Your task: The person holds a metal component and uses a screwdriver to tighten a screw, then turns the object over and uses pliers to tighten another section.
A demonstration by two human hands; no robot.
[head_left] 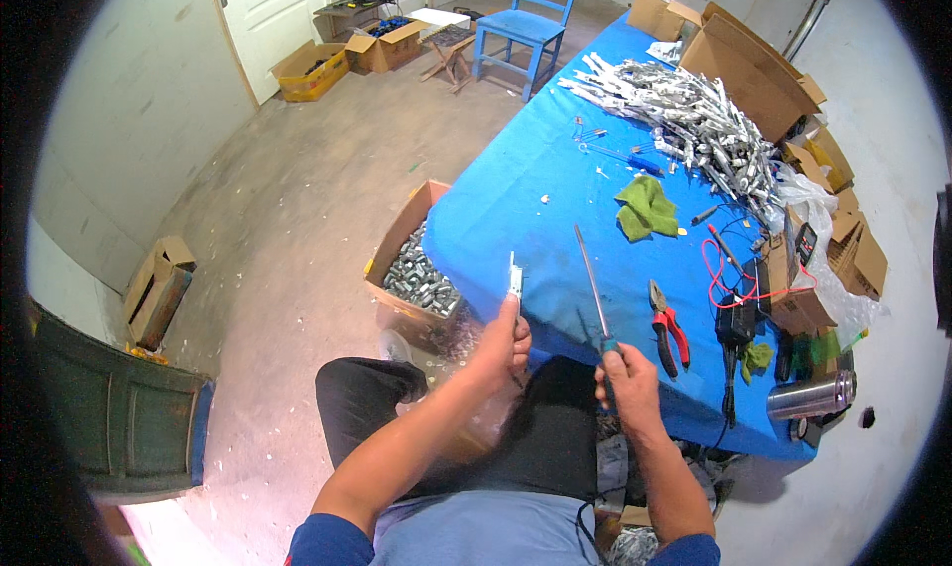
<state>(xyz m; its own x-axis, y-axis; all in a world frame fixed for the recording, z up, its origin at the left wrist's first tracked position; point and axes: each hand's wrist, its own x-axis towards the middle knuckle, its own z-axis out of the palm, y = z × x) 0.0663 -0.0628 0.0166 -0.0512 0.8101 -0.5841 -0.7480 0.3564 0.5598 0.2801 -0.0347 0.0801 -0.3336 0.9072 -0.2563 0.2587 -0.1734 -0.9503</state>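
Note:
My left hand is closed around a small silvery-white metal part, whose thin tip points up and away from me at the near edge of the table. The lower end of the part is hidden in my fingers. My right hand grips a long screwdriver by its dark teal handle. Its shaft slants up and left over the blue cloth, apart from the metal part. To the right of the screwdriver lie red-handled pliers. A crumpled green cloth rests farther back.
Grey-white strips are heaped on the blue-covered table, beside cardboard boxes. A carton of metal pieces stands left of the table. A steel flask lies at the right edge, near red leads. A blue chair stands beyond.

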